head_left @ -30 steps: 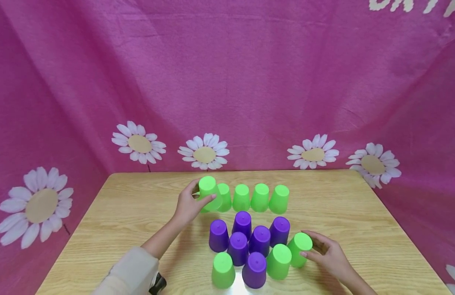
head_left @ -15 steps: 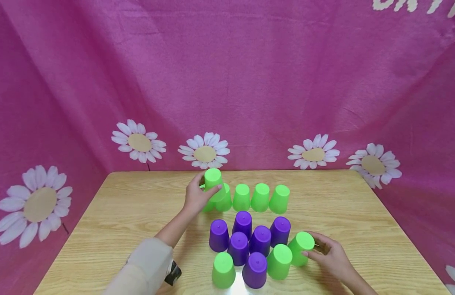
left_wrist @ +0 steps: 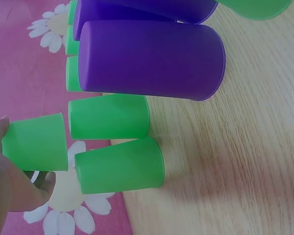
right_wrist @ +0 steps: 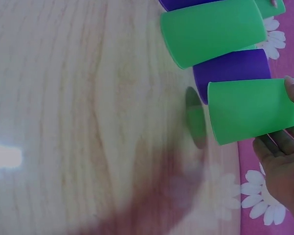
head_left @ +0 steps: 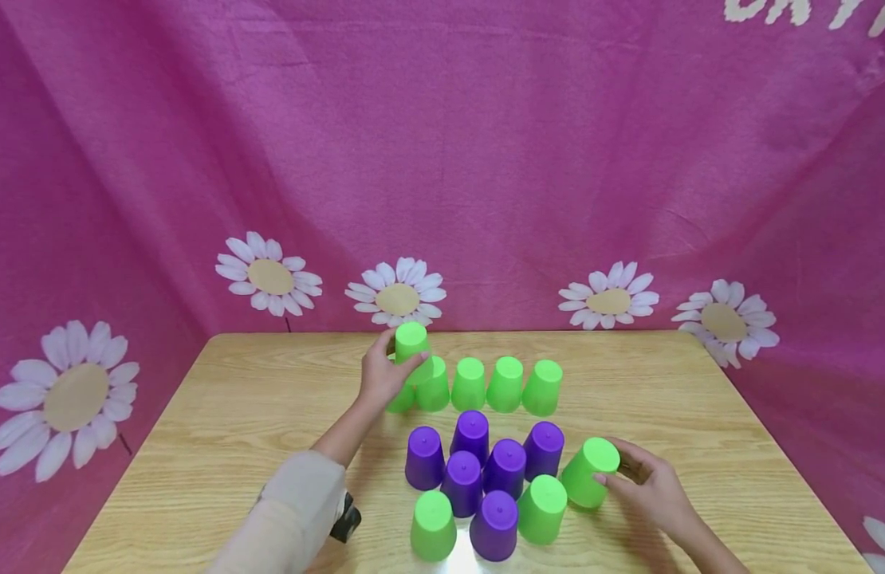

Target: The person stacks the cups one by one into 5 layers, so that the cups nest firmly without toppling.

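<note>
L hand (head_left: 381,379): grips green cup (head_left: 411,346) by sides, mouth-down, over L end of back row (head_left: 469,385); prob. keeps rim free.
R hand (head_left: 655,490): likewise grips 2nd cup (head_left: 588,473), just off table (head_left: 270,414), nr. purple cups (head_left: 462,485).

The head camera looks forward and down across the surface (head_left: 270,391) from 6 o'clock, well back, facing the pink backdrop (head_left: 450,159). Each wrist camera sits close, rolled sideways: left hand (left_wrist: 14,186) at 8 o'clock, right hand (right_wrist: 283,171) at 4. The head view shares a held green cup (left_wrist: 39,143) with the left wrist, a second green cup (right_wrist: 252,110) with the right.
</note>
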Demonstrator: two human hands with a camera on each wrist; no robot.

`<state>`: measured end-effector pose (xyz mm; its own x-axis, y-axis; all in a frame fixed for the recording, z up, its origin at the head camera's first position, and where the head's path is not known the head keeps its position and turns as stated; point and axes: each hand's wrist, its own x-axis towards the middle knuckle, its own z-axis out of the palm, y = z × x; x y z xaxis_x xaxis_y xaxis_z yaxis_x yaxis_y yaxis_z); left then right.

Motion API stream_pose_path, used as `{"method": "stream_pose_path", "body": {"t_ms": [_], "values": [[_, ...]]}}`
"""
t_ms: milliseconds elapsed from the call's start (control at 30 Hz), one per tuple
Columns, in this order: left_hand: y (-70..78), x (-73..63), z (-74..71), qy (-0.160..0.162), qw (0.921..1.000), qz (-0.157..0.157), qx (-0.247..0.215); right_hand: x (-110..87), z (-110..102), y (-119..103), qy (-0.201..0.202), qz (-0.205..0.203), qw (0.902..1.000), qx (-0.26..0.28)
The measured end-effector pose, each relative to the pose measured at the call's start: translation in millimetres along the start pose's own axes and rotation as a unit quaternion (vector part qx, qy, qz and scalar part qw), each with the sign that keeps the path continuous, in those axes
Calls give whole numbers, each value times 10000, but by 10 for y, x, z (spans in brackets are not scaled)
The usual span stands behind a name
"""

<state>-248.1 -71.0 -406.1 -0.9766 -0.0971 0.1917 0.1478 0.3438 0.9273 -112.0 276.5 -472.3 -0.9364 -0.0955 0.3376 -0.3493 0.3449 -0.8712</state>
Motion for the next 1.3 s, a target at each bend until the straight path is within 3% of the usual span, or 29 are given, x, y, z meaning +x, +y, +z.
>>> {"method": "stream_pose_path", "body": {"t_ms": [200,400,633,833,1300], "values": [[-36,28,10,48,10000,-8,-44,67,-63,-76,38,-75,9998,-153],[-81,37,3,120,9999,-29,13,123,-108,-183,75,131,9989,-452],[-67,42,-13,191,9997,131,116,276,-160,-284,75,-207,9987,-470],[-68,58,-6,189,9996,175,103,389,-145,-355,107,-123,9978,-638],[-145,95,31,118,9997,190,36,603,-57,-434,282,-251,9984,-412]]}}
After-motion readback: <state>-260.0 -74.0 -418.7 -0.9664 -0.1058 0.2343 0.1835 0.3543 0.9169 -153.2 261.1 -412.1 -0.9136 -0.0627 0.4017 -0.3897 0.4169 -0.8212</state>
